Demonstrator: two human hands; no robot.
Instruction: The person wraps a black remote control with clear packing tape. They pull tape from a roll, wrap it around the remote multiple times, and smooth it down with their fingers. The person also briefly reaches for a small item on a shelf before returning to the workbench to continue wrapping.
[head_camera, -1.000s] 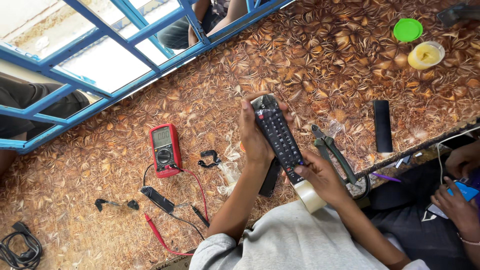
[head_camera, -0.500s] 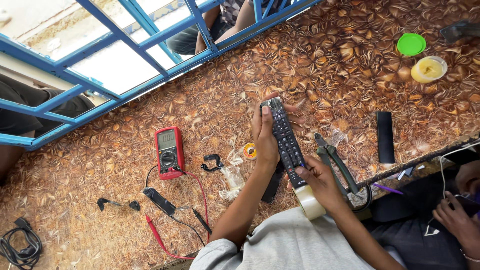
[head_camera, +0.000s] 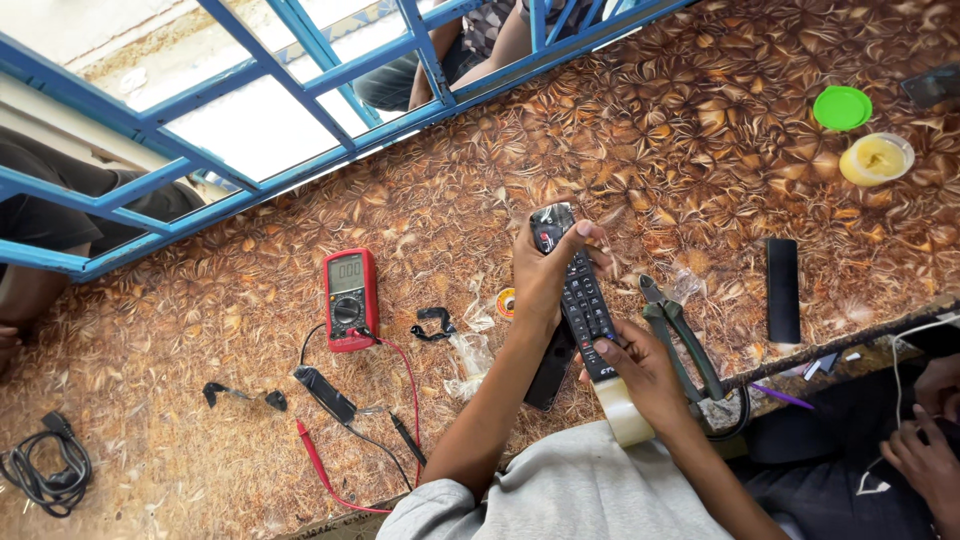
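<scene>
- A coiled black cable (head_camera: 45, 470) is seen far to the left of the long black remote control (head_camera: 575, 290), at the left edge of the brown leaf-patterned tabletop (head_camera: 700, 130).
- A red digital multimeter (head_camera: 350, 298) lies flat, well to the left of the remote control, with red and black probe leads (head_camera: 395, 420) trailing from it toward the near table edge.
- A small yellow ring-shaped spool (head_camera: 507, 302) is found just left of the remote control, on the tabletop.
- The left hand (head_camera: 545, 275) is closed around the far end of the remote control, the fingers wrapped over its top.
- The remote control is held above the tabletop, button side up, running from the far hand to the near one.
- The right hand (head_camera: 645, 372) is clamped on the near end of the remote control, the thumb laid on the buttons.
- A roll of pale tape (head_camera: 625, 415) is seen just under the near end of the remote control.
- Green-handled pliers (head_camera: 680, 335) lie just right of the remote control.
- A flat black rectangular cover (head_camera: 782, 290) lies further right.
- A round green lid (head_camera: 841, 107) and a small open yellow tub (head_camera: 876, 158) sit well to the right and beyond the remote control.
- Another person's hand (head_camera: 925, 450) is seen at the far right, below the table edge.
</scene>
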